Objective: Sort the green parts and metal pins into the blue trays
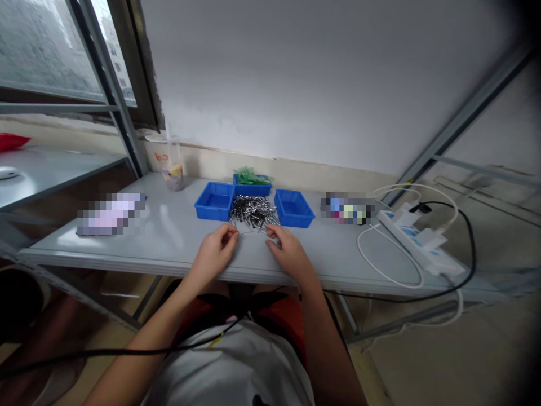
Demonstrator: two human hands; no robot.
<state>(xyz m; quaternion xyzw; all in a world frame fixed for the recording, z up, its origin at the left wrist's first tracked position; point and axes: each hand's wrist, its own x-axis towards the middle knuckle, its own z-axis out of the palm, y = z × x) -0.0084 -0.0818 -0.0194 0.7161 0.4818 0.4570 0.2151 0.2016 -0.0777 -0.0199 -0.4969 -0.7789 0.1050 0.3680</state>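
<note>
A heap of thin metal pieces [253,211] lies on the grey table between two blue trays. The left blue tray [214,201] and the right blue tray [294,207] show bare bottoms. Behind the heap, a third blue tray [252,188] holds green pieces [252,176]. My left hand [217,248] is at the heap's near left edge, its thumb and fingertips pinched together; what they hold is too small to name. My right hand [287,248] is at the near right edge, thumb and fingers apart, fingertips by the metal pieces.
A plastic cup with a straw [172,169] stands at the back left, near a blurred flat item [112,214]. On the right are another blurred item [346,208] and a white power strip [422,242] with looping cables. A wall rises behind the table [164,242].
</note>
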